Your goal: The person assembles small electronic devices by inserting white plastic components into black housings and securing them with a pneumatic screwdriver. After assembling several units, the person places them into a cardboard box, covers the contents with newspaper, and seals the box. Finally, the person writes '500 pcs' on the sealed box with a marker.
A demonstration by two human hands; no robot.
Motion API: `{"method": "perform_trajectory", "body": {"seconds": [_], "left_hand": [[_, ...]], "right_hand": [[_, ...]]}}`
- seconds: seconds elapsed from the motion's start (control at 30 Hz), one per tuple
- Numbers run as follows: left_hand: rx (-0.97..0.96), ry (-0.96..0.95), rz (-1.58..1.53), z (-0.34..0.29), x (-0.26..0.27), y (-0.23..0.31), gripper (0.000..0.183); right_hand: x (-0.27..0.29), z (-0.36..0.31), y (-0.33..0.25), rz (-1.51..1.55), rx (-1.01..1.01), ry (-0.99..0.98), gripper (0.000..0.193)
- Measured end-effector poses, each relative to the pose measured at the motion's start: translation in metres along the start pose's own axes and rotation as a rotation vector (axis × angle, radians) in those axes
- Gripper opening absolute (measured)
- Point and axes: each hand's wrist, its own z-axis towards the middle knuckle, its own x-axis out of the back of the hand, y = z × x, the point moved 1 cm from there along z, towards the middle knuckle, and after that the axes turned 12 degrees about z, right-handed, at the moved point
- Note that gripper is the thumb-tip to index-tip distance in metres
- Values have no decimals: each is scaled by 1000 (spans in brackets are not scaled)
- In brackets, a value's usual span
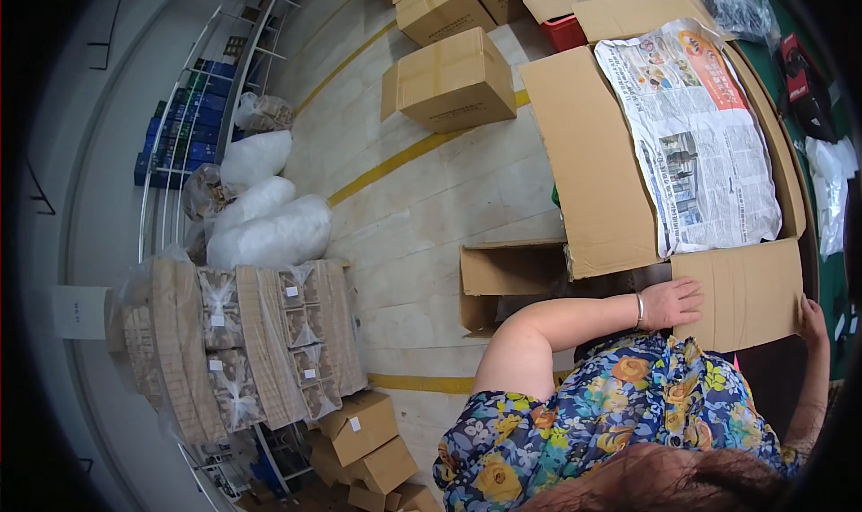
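Note:
An open cardboard box (593,166) stands in front of me with its flaps folded outward. Sheets of newspaper (709,144) cover its top opening. My left hand (672,304), with a bracelet at the wrist, lies flat with fingers stretched on the left edge of the near flap (741,288). At that flap's right edge my right hand (813,321) is closed around the cardboard; some of its fingers are hidden.
Another open carton (512,270) stands left of the box. Closed cartons (453,81) are on the floor farther off. Plastic-wrapped stacks (251,341) and white bags (269,229) line the left. A green surface (831,243) with plastic packs runs along the right.

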Motion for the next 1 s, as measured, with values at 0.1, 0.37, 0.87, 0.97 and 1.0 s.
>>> {"method": "perform_trajectory", "body": {"seconds": [0.1,0.37,0.87,0.97,1.0], "left_hand": [[-6,18,46,3,1,4,33],[60,18,40,0,-7,16,38],[760,-567,-1783,-4,-70,77,39],[327,-470,-1373,33,1,46,40],[0,-272,-858,37,13,36,40]], "right_hand": [[-39,-45,16,292,194,148,40],[-170,-86,72,989,-333,-356,44],[-181,-84,83,786,-5,-198,32],[-176,-110,45,707,153,-199,32],[-167,-111,43,642,142,-286,35]]}}
